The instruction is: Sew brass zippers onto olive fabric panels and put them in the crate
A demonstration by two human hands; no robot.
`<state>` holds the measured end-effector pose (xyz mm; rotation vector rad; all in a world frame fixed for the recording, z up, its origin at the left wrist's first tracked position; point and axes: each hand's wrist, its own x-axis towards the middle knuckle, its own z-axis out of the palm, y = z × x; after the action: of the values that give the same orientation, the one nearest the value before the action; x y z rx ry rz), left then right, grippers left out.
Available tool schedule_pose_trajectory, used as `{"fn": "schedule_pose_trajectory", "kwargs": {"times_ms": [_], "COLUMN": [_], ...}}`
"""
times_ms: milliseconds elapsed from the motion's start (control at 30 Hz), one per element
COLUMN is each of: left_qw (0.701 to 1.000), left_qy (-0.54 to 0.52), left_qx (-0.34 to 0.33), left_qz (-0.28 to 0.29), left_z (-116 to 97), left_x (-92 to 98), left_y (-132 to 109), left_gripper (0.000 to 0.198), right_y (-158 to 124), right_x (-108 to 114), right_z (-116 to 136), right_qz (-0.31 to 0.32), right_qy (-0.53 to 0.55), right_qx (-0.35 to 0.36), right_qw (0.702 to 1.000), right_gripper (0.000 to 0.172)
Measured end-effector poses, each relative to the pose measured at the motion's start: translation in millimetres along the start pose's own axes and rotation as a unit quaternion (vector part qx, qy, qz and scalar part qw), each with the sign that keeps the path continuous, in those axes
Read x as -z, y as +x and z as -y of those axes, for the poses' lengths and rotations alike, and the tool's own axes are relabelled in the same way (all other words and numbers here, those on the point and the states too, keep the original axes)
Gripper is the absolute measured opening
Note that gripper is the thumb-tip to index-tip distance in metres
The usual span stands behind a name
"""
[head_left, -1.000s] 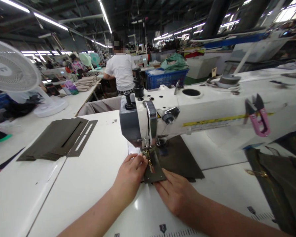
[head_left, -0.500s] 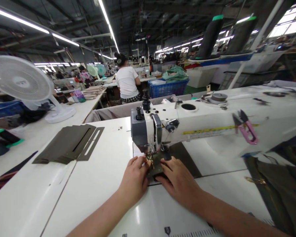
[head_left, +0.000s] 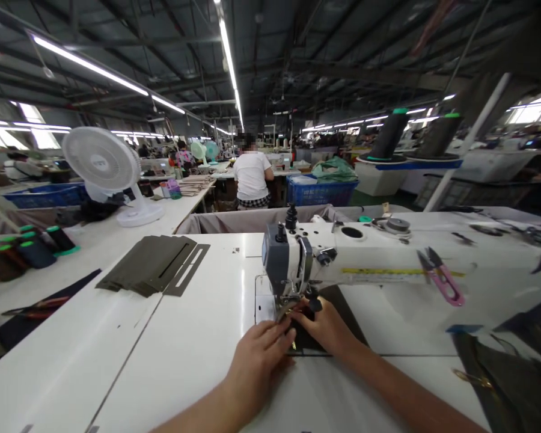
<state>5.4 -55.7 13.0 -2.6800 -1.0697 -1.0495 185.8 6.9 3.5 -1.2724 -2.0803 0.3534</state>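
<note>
A white sewing machine (head_left: 369, 264) stands on the white table (head_left: 198, 337). Under its needle lies a dark olive fabric piece (head_left: 309, 343) with a brass zipper. My left hand (head_left: 259, 355) rests palm down at the piece's left edge, fingertips pinched on the zipper just below the presser foot. My right hand (head_left: 324, 325) lies over the fabric right of the needle, fingers pressed together on it. Most of the piece is hidden beneath both hands.
A stack of olive cut pieces (head_left: 155, 270) lies at the table's left. Pink thread snips (head_left: 442, 279) hang on the machine arm. More olive fabric (head_left: 509, 385) sits at the lower right. A white fan (head_left: 103, 165) and thread cones (head_left: 36, 249) stand left. A person (head_left: 251, 177) sits ahead.
The head camera has tilted up and pulled back. Both hands have slid the fabric piece forward under the presser foot, and the right hand has moved up close to the needle.
</note>
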Motion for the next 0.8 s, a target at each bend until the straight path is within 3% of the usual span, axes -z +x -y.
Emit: {"fn": "schedule_pose_trajectory", "kwargs": {"times_ms": [100,167,367,533,800], "left_qw": [0.992,0.985,0.985,0.984,0.982], "left_qy": [0.074,0.111,0.111,0.088,0.082], "left_qx": [-0.097,-0.127,-0.119,-0.127,-0.127], "left_qz": [0.024,0.045,0.059,0.087,0.111], "left_z": [6,8,8,8,7], "left_x": [-8.8,-14.3,-18.1,-14.3,-10.9], "left_y": [5,8,10,12,14], "left_gripper": [0.024,0.027,0.03,0.025,0.024], "right_y": [1,0,-2,4,0], "right_x": [1,1,0,-3,-7], "right_z": [4,6,9,5,9], "right_qz": [-0.002,-0.005,-0.006,-0.009,0.005], "right_qy": [0.008,0.012,0.004,-0.079,-0.118], "right_qx": [-0.011,-0.022,-0.054,-0.052,-0.079], "right_qw": [1.0,1.0,0.999,0.995,0.99], "right_gripper": [0.015,0.017,0.024,0.028,0.018]}}
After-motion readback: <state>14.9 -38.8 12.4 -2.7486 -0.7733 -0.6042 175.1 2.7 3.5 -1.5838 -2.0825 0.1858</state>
